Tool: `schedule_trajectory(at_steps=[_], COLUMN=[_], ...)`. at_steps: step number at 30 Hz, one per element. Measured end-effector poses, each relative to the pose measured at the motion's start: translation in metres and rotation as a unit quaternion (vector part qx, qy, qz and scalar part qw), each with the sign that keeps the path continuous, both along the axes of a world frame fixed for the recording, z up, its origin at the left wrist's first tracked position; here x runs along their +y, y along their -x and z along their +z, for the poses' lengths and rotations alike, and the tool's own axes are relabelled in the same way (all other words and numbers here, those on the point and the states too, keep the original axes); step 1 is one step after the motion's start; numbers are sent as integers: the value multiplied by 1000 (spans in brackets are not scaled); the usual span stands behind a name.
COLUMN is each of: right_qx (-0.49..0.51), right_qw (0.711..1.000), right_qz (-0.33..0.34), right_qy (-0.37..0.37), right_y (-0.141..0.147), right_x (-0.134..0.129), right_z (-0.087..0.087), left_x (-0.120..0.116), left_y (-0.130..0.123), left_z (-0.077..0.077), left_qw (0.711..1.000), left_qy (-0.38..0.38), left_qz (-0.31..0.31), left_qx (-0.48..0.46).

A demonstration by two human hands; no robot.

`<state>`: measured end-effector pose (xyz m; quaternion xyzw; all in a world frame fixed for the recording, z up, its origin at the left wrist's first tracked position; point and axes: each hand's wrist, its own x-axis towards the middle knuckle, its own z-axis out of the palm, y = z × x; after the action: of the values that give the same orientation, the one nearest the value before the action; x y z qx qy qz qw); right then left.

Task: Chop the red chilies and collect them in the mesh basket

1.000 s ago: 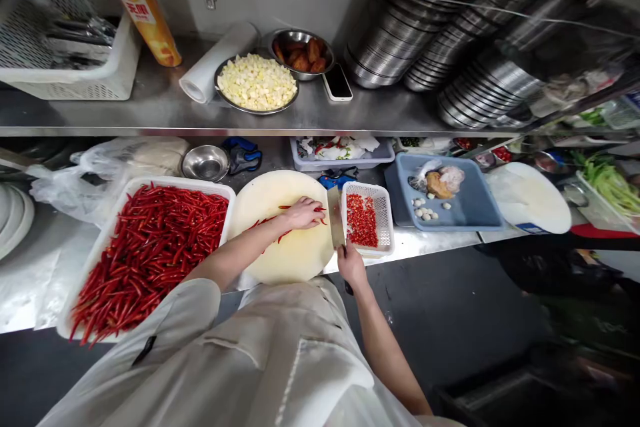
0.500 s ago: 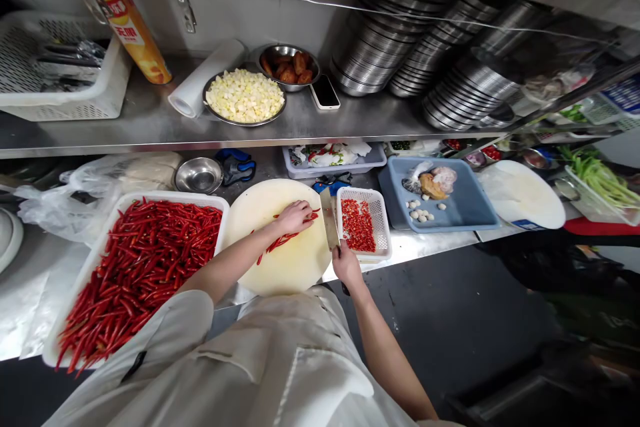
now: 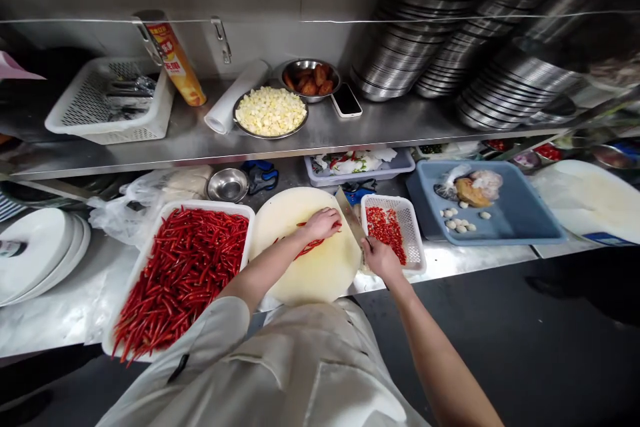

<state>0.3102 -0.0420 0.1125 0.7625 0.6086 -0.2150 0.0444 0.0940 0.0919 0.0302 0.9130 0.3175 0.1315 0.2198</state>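
My left hand [image 3: 324, 221] presses with curled fingers on a few long red chilies [image 3: 310, 248] on the round, cream-coloured cutting board [image 3: 305, 280]. My right hand [image 3: 381, 257] is wrapped round the handle of a cleaver [image 3: 350, 217]. The blade stands slanted at the board's right edge, close to my left fingertips and apart from them. Just right of it is a white basket [image 3: 416, 243] of chopped red chilies [image 3: 387, 230]. Left of the board, a large white tub [image 3: 250, 213] is heaped with whole red chilies [image 3: 185, 273].
Behind the board is a steel shelf [image 3: 200, 147] carrying a bowl of chopped pale-yellow pieces [image 3: 273, 112], a phone [image 3: 347, 100] and stacked steel pans [image 3: 400, 47]. A blue tub [image 3: 525, 227] stands to the right, and white plates [image 3: 40, 253] are stacked at far left.
My head view has swung left, so everything sits further right. The cleaver has turned, its blade now slanting more over the board's right edge. My left hand stays on the chilies.
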Motion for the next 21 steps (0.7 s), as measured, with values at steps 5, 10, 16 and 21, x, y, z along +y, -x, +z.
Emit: schedule_trajectory(at_steps=[5, 10, 16, 21], right_qx=[-17, -27, -27, -12], right_qw=[999, 998, 997, 998], right_qz=[33, 49, 56, 47], right_qy=[16, 24, 36, 48], right_y=[11, 25, 33, 36], right_x=[29, 49, 60, 65], right_z=[29, 19, 2, 5], left_x=[1, 0, -7, -5], left_y=[9, 11, 8, 14], left_z=[6, 6, -6, -5], left_qw=[999, 1000, 999, 1000], left_qy=[-21, -15, 0, -1], left_qz=[-15, 0, 38, 6], left_qx=[-23, 17, 6, -6])
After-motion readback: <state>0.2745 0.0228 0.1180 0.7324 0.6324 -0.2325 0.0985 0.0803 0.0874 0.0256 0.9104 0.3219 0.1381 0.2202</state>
